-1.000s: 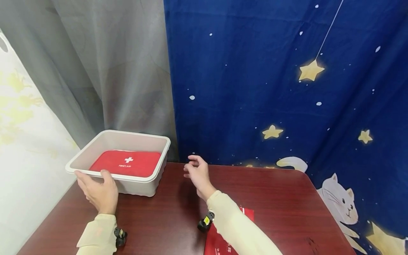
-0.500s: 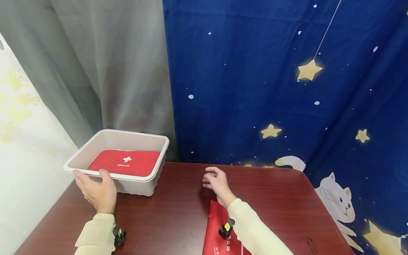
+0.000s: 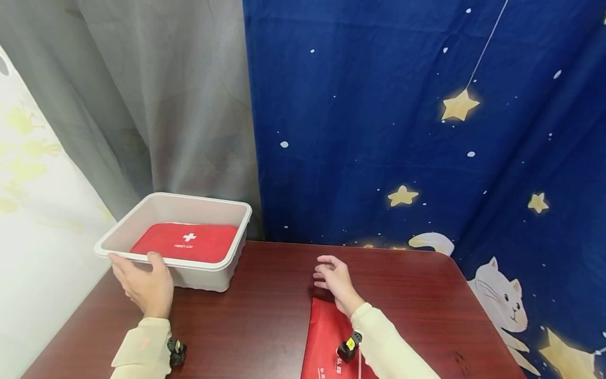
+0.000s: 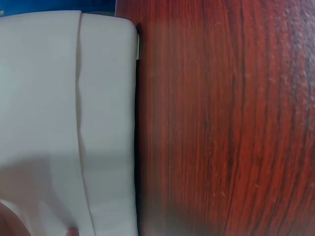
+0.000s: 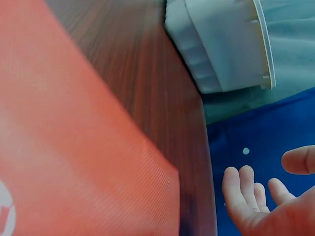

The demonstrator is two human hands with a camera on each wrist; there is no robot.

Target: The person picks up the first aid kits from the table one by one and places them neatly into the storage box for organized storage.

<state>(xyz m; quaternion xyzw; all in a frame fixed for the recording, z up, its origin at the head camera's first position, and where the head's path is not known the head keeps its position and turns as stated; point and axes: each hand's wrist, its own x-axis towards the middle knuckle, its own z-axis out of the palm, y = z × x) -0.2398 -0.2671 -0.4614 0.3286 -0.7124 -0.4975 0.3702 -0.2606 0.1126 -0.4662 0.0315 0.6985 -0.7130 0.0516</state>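
Observation:
A white plastic bin stands at the table's far left; in the left wrist view its wall fills the left half. Inside lies a flat red first-aid pouch with a white cross. My left hand rests against the bin's near wall, fingers fairly straight, thumb up at the rim. My right hand hovers with relaxed, slightly spread fingers and holds nothing. It is just past the far edge of a flat red bag. The right wrist view shows that bag, the right hand's fingers and the bin.
The dark red wooden table has a rounded far right corner. A blue star-and-cat curtain hangs right behind it, with a grey curtain behind the bin. The table's left edge runs close beside the bin.
My right hand has drawn back from near the bin, moving right and toward me to the red bag's far edge. The left hand and bin stay put.

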